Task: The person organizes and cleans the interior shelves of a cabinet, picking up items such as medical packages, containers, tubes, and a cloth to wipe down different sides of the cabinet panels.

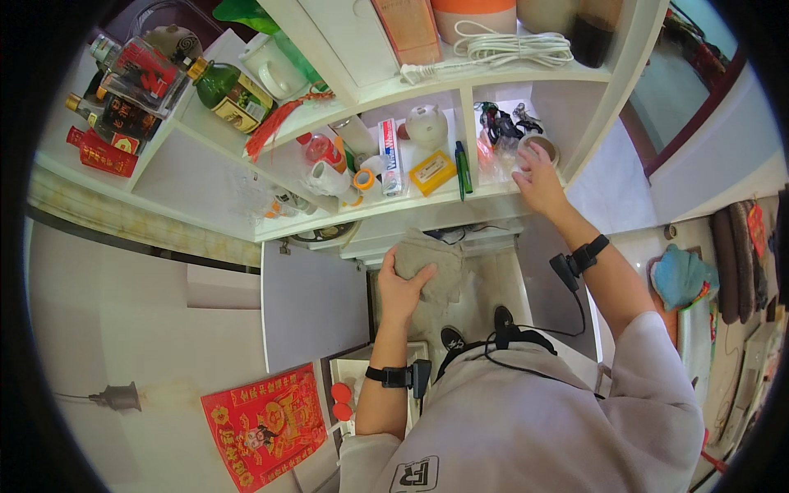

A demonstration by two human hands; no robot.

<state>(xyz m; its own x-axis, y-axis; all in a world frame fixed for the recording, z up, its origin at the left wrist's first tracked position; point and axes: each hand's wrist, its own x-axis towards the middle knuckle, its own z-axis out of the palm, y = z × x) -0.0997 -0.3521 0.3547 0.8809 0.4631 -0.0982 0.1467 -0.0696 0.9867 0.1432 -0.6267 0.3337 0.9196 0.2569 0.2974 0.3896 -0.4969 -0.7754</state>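
My left hand (404, 286) holds a folded grey-beige cloth (431, 265) in front of the shelf unit, thumb on top of it. Farther right, my right hand (536, 175) reaches into the right cubby with its fingers spread, at a roll of tape (548, 151); whether the fingertips touch it I cannot tell. Dark tangled cords (502, 126) and clear plastic wrapping lie behind and beside that hand. In the neighbouring cubby are a yellow box (433, 173), green pens (462, 169), a toothpaste box (390, 157) and a round white object (426, 125).
An upright divider (466, 132) separates the cubbies. A bundled white cable (515, 49) rests on the shelf above. Glass bottles (231, 95) stand at upper left. Below, a grey cabinet door (314, 302) hangs open at left, another (555, 289) at right.
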